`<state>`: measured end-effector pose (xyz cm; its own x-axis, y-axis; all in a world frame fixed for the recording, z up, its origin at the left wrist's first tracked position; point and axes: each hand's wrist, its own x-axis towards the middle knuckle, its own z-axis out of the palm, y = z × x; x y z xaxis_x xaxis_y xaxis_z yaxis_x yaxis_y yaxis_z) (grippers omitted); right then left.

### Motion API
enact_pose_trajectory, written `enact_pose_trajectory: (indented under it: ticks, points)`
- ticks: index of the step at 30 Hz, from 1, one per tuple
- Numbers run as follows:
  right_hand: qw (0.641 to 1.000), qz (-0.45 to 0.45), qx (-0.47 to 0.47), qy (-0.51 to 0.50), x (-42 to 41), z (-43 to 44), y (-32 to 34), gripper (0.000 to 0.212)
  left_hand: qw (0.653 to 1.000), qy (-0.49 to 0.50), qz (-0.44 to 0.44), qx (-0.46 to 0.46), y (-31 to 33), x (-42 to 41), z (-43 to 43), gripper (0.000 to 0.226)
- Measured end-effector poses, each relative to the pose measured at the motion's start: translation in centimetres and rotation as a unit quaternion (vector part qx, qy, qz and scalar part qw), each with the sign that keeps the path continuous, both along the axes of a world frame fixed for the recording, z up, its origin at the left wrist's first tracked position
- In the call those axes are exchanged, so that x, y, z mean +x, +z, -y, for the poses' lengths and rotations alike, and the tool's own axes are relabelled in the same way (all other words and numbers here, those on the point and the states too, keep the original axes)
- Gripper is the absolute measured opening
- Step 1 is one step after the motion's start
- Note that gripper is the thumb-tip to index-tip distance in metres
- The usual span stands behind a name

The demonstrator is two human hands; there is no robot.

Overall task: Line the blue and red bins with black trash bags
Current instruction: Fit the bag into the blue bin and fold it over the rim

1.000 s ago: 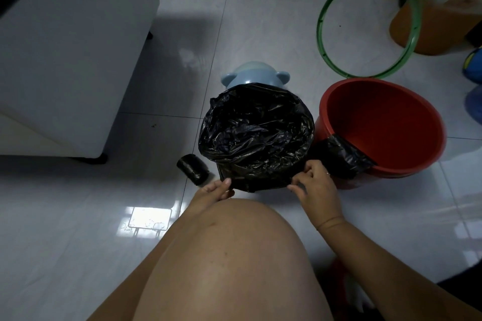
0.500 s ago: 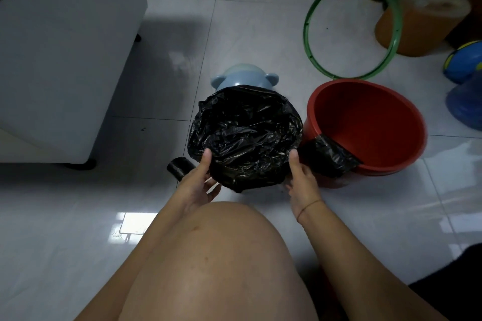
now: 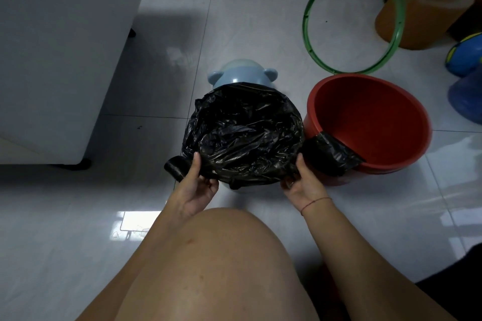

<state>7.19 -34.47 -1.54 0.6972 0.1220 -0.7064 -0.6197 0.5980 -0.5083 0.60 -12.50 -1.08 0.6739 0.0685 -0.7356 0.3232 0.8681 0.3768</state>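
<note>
The black trash bag (image 3: 245,135) is held at its near edge by the left hand (image 3: 194,186) and right hand (image 3: 303,182), each grip pinched on plastic, so it can be folded over the blue bin (image 3: 241,77). The red bin (image 3: 370,122) is left unlined, a folded bag (image 3: 330,155) draped over its rim.

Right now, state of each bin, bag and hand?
blue bin: lined, bag over its rim
black bag: open, mouth spread
red bin: unlined; folded black bag draped over near rim
bag roll: on floor, rolled
left hand: gripping bag edge
right hand: gripping bag edge
</note>
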Motion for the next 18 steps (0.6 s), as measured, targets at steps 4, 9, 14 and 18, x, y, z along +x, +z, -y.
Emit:
enact_pose_trajectory:
  ticks: [4, 9, 14, 18]
  points:
    - [1.0, 0.003, -0.03, 0.008, 0.7, 0.1, -0.9, 0.033, 1.0, 0.006, -0.008, 0.025, -0.6, -0.2, -0.2, 0.048]
    - [0.998, -0.007, -0.065, 0.008, 1.2, 0.1, -1.1, 0.022, 0.997, -0.006, 0.001, 0.073, -0.3, -0.5, -0.2, 0.057]
    - [0.947, 0.066, -0.303, 0.078, -0.9, 0.3, 2.4, 0.032, 0.899, 0.058, -0.004, 0.434, 1.7, -0.4, -2.0, 0.055]
    - [0.809, 0.316, -0.494, -0.046, -3.7, -2.0, 7.4, 0.014, 0.748, -0.013, 0.102, 0.656, 4.6, 1.0, -2.0, 0.045]
